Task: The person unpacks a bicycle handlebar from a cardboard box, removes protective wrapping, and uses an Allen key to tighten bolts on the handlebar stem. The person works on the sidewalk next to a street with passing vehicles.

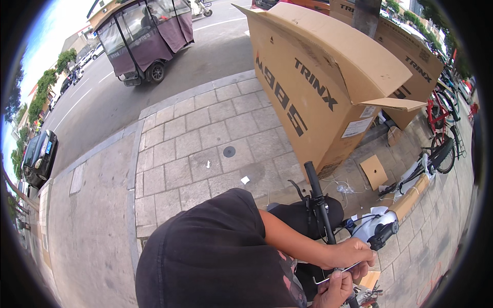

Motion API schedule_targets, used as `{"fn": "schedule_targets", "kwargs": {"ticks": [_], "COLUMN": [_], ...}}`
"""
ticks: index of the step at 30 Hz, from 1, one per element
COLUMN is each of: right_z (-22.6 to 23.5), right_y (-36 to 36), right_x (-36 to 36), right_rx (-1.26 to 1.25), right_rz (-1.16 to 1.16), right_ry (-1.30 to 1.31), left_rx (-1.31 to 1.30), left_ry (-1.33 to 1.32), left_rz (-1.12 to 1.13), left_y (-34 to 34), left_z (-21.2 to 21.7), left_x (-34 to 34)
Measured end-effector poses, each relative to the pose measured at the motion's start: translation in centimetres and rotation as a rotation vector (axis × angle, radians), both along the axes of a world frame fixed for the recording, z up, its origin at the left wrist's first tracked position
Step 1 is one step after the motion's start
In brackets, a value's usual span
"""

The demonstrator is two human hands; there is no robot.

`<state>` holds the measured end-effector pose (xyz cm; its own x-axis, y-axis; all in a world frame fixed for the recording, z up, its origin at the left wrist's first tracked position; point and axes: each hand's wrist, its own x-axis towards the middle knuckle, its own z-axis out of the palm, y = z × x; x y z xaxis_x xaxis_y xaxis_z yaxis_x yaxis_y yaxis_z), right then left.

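Close together over a bicycle's black handlebar [324, 218], both my hands are closed on a thin L-shaped hex key [322, 281]. My left hand [354, 254] pinches its far end, fingers curled and partly hiding it. My right hand [336, 291] grips it nearer the bent end, thumb uppermost. The handlebar runs beneath my hands, with a brake lever [296, 189] near its far grip. Just beyond my left hand is a black clamp-like bike part [383, 235], beside white wrapping [371, 226]. What the key's far tip touches is hidden.
A large open cardboard bike box [308, 77] stands ahead, another box [411, 66] behind it. A cardboard piece [374, 172] and a wrapped bike frame [411, 195] lie at right. Parked bicycles [442, 118] line the right side. A covered three-wheeler [144, 41] is on the road.
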<state>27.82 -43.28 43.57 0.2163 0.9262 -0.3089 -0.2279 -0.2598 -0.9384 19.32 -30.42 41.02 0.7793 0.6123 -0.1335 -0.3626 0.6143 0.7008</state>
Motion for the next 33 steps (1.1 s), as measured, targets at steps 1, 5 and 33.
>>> {"fn": "schedule_targets", "kwargs": {"ticks": [1,5,33], "right_z": [-0.5,-1.3,-2.0], "right_y": [-0.5,-1.2,2.1], "right_x": [0.3,0.4,-1.6], "right_rx": [0.01,-0.02,0.074], "right_rz": [0.051,0.122,0.018], "right_ry": [-0.037,-0.173,0.146], "left_rx": [0.088,0.185,-0.238], "left_ry": [-0.013,-0.035,-0.035], "left_rz": [0.041,0.116,-0.214], "left_y": [-0.2,0.2,2.9], "left_z": [-0.9,-2.7,-2.7], "left_x": [-0.2,-2.2,-5.6]}}
